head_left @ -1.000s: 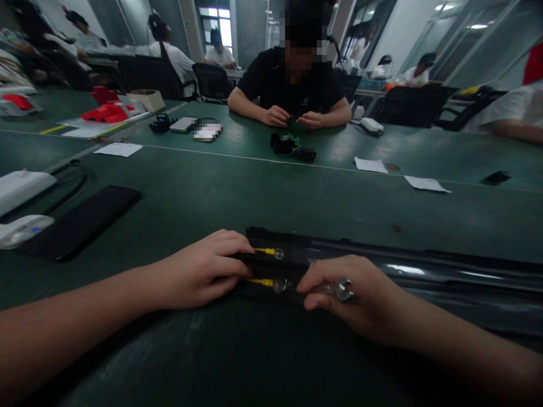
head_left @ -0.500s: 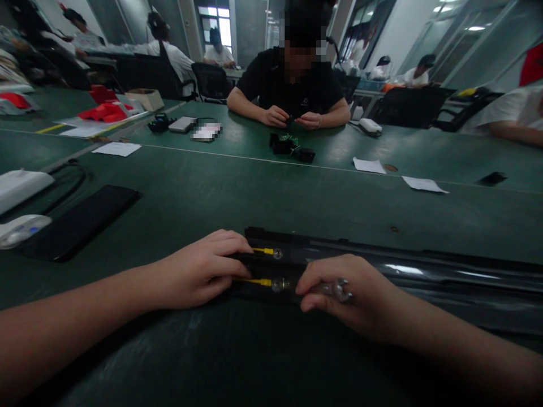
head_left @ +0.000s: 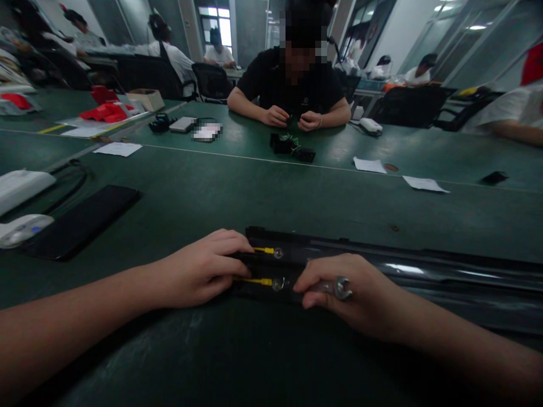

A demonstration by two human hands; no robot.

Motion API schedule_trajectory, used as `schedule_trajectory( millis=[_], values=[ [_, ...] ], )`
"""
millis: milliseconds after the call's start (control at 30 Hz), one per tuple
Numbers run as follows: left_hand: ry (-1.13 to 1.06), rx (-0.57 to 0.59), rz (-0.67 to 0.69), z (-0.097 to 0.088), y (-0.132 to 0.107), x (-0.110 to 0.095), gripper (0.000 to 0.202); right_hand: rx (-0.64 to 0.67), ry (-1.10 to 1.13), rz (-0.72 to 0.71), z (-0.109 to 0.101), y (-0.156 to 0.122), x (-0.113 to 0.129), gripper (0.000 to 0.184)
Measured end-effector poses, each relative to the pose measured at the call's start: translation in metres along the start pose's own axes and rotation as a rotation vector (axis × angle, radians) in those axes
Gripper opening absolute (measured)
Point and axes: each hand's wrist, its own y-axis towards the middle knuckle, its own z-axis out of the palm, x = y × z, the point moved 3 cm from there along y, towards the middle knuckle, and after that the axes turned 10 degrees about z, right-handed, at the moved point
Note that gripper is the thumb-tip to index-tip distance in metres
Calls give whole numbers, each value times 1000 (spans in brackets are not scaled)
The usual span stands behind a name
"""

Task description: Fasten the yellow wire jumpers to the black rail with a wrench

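Observation:
My right hand (head_left: 339,288) is closed round a metal open-end wrench (head_left: 341,288). One jaw of it sticks out past the knuckles, and its other end reaches a round metal fastener (head_left: 277,284) at the lower yellow-sleeved wire (head_left: 254,281). At the left end of a long glossy black panel (head_left: 373,265), my left hand (head_left: 207,268) has its fingers bent over the wires. The upper yellow-sleeved wire (head_left: 265,250) runs from these fingers to a second round fastener (head_left: 278,252). The undersides of my left fingers are hidden.
A black tablet-like slab (head_left: 85,220) lies to the left, beside white devices (head_left: 25,186) with a cable. Across the green table (head_left: 190,186) a co-worker in black (head_left: 292,90) handles small parts behind a black component with green wires (head_left: 292,147). Paper slips (head_left: 369,165) lie along the seam.
The wrench in my right hand has turned slightly, its jaws shifting a little at both ends. My left hand stays in place.

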Motion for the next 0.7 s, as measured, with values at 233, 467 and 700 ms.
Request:
schedule_trajectory(
  millis=[233, 467, 700],
  values=[
    [-1, -2, 5, -2, 0, -2, 30, 19, -4, 10, -1, 0, 6, 7],
    [8, -9, 4, -2, 1, -2, 29, 0, -64, 97, -2, -4, 9, 15],
    [9, -6, -3, -2, 0, -2, 29, -200, -105, 78, -5, -9, 4, 8]
  ],
)
